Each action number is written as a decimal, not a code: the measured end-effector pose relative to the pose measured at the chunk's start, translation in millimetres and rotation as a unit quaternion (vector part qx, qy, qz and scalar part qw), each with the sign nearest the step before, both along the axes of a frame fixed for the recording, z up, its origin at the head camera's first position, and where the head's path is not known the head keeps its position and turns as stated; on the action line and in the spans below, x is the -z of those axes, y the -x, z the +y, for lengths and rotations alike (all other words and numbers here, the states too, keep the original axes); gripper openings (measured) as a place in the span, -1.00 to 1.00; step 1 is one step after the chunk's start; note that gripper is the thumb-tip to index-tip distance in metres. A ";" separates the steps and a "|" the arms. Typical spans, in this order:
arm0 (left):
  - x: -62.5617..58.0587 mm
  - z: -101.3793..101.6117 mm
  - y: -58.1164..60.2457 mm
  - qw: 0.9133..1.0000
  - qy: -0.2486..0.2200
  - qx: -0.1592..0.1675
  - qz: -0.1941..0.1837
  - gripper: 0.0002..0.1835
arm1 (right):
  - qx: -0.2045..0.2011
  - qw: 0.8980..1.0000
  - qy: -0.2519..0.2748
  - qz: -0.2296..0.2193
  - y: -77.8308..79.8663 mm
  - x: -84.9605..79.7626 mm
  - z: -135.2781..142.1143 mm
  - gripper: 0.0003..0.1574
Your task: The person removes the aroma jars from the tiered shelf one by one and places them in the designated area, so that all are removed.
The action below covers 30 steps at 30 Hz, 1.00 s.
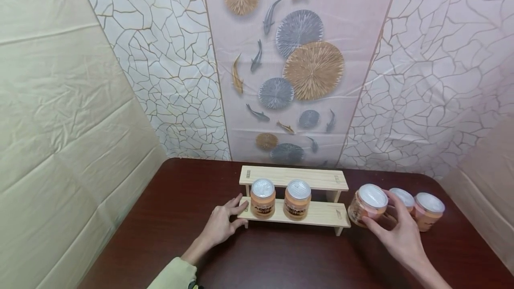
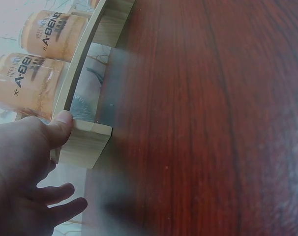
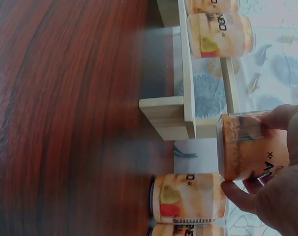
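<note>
My left hand (image 1: 220, 223) holds the left end of a two-tier wooden rack (image 1: 321, 220); in the left wrist view the thumb (image 2: 60, 129) lies on the lower shelf's front edge. Two orange jars with silvery lids, a left jar (image 1: 263, 200) and a second jar (image 1: 297, 200), stand upright on that lower shelf. My right hand (image 1: 397, 231) grips another orange jar (image 1: 363, 208) between thumb and fingers, just beyond the rack's right end. The right wrist view shows this held jar (image 3: 250, 147) raised off the table, its label partly covered by the hand.
Two more jars, a nearer one (image 1: 429, 211) and one partly hidden behind the right hand (image 1: 403, 197), stand on the dark wooden table (image 1: 281, 258) at the right. The rack's upper shelf (image 1: 293, 176) is bare. A patterned cloth wall (image 1: 192, 101) rises behind the table.
</note>
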<state>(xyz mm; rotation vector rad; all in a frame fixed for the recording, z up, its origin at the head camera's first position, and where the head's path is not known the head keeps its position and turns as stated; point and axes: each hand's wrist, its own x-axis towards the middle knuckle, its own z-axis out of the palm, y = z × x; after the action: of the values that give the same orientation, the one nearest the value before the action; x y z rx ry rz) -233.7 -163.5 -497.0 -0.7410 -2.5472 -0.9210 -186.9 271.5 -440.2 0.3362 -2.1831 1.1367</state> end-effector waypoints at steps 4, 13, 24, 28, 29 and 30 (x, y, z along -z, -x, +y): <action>0.3 -0.4 -0.6 1.000 -0.001 0.000 -0.003 -0.47 | 0.014 1.000 -0.010 -0.001 -3.2 4.0 7.1 0.11; -0.4 -0.6 -0.4 1.000 -0.004 -0.002 -0.010 -0.46 | 0.016 1.000 0.002 0.004 -7.8 13.8 16.5 0.09; 0.9 -0.3 0.5 1.000 -0.003 -0.002 -0.002 -0.46 | 0.021 0.999 0.022 -0.026 -11.2 29.9 23.9 0.04; 0.1 -0.1 0.3 1.000 -0.005 -0.001 -0.004 -0.46 | 0.027 0.999 0.026 -0.035 -10.9 36.2 26.1 0.06; -0.1 0.0 0.2 1.000 -0.006 -0.001 -0.005 -0.46 | 0.029 0.999 0.026 -0.036 -10.8 37.9 26.7 0.06; 0.0 0.0 0.2 1.000 -0.006 -0.001 -0.005 -0.46 | 0.031 0.998 0.026 -0.038 -10.6 39.6 27.2 0.07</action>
<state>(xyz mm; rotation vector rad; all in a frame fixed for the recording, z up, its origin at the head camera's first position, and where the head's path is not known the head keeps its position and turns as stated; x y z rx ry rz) -233.8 -163.4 -497.0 -0.7308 -2.5492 -0.9407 -176.3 298.7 -479.8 0.2039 -2.2102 1.1859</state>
